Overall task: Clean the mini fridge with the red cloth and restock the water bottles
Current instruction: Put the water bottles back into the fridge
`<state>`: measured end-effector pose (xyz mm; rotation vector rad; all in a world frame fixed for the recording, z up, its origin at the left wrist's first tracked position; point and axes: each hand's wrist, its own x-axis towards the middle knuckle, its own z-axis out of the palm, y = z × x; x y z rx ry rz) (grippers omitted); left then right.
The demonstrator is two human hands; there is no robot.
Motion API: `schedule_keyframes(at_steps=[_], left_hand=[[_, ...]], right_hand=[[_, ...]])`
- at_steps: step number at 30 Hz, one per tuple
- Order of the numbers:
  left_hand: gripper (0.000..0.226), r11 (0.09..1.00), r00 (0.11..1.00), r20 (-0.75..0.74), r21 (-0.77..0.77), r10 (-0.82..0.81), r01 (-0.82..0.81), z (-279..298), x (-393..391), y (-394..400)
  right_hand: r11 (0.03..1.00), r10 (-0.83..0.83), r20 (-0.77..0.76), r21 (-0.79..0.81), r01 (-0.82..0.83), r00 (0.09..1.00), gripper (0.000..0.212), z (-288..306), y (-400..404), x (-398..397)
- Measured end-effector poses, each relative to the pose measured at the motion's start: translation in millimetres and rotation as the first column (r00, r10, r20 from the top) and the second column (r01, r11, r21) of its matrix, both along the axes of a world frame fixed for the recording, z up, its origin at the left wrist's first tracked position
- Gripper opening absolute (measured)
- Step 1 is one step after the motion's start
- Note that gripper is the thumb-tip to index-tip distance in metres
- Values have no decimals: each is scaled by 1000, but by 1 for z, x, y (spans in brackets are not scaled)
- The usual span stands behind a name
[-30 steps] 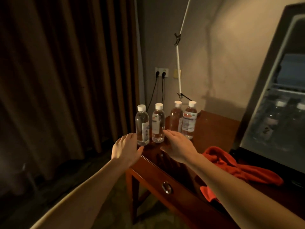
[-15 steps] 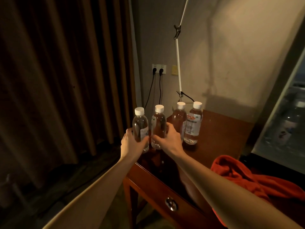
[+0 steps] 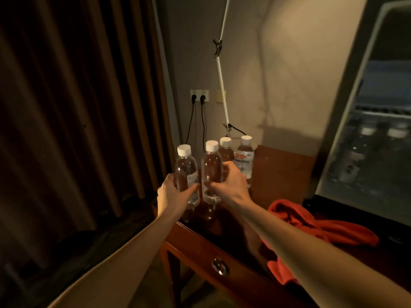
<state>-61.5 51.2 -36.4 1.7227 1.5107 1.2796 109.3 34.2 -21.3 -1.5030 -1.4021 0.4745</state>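
My left hand (image 3: 175, 194) is wrapped around the body of the near-left water bottle (image 3: 186, 172), fingers curled about its lower half, thumb across the front. My right hand (image 3: 231, 185) is closed in the same way on the bottle just beside it (image 3: 211, 170), gripping at mid-body below the shoulder. Both bottles are upright with white caps on; whether their bases have left the wooden table (image 3: 282, 174) I cannot tell, as my hands and the dim light hide the contact line. Two further bottles (image 3: 244, 158) stand behind them, toward the far wall, close together and untouched. The red cloth (image 3: 322, 227) lies crumpled on the table to the right, its near edge hanging over the front. The mini fridge (image 3: 364, 134) stands at the far right with bottles dimly visible inside (detail there is blurred). Handling assessment: the bottles appear full, so I judge them moderately heavy for one hand each; the thin clear plastic will flex under a hard squeeze, and any condensation would make it slippery. The sound hold is around the middle, where the label gives friction, not by the cap. The neighbouring bottles stand near enough to be knocked over during the lift.
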Motion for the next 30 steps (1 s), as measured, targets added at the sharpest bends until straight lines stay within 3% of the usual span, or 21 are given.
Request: schedule_keyframes(at_steps=[7,12,15,21,25,30], left_hand=[[50,985,994,13,137,-107,105,41,57,-47],[57,956,970,8,169,-244,239,59,127,-82],[56,919,929,41,172,-367,356,65,174,-107],[59,847,857,-5,156,-515,509,69,266,-142],[56,797,805,2,137,-594,588,66,323,-155],[40,759,767,-15,134,-641,637,62,382,-162]], right_hand=[[976,-161,38,151,154,986,62,46,-85,62],[946,-268,23,197,259,963,50,63,-146,120],[920,-342,25,215,329,940,53,64,-175,161],[839,-513,-8,204,504,858,65,63,-227,240],[808,-562,-95,148,570,822,47,63,-253,285],[693,-694,-130,144,706,708,44,55,-262,326]])
